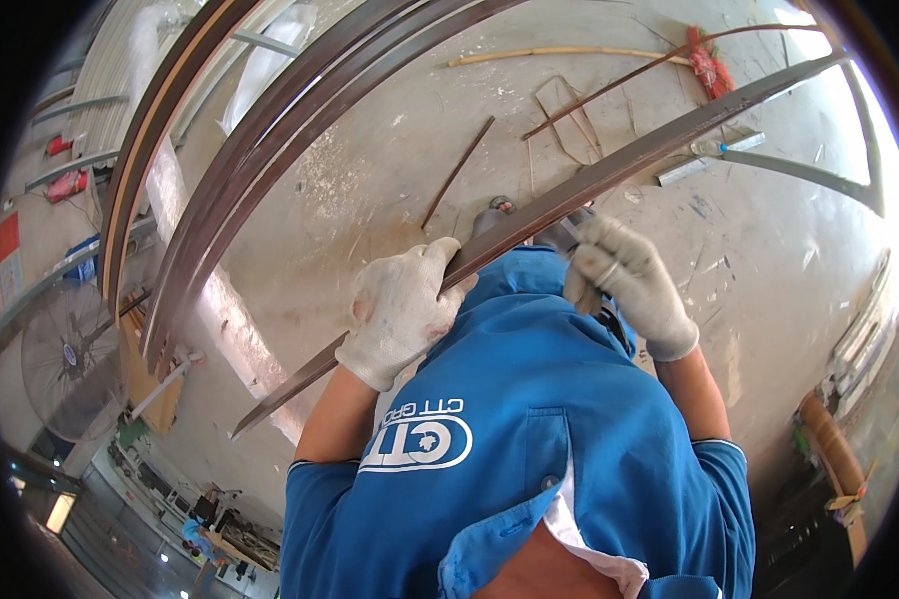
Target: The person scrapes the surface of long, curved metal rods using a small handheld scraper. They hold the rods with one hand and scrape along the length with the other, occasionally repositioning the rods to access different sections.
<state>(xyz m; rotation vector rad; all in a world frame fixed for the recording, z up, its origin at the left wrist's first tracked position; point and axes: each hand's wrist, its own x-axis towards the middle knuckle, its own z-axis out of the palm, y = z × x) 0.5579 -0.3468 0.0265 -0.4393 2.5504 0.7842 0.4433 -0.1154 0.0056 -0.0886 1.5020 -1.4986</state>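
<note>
A long dark brown bar [619, 175] runs slantwise across the view in front of my body, from low on the left to the far upper right. My left hand [400, 304], in a whitish knitted glove, is closed around it left of the middle. My right hand [624, 275], gloved alike, is just to the right of and nearer than the bar, apart from my left hand. Its fingers are curled in, with a small greyish piece showing by the fingertips; blur hides what it is.
Several long brown bars [300, 110] stand at the left beside a plastic-wrapped bundle [235, 334]. A fan [70, 354] is at the far left. On the floor lie a thin brown strip [457, 172], a bamboo pole [569, 51] and red stringy material [709, 65]. A grey metal frame [804, 172] is at right.
</note>
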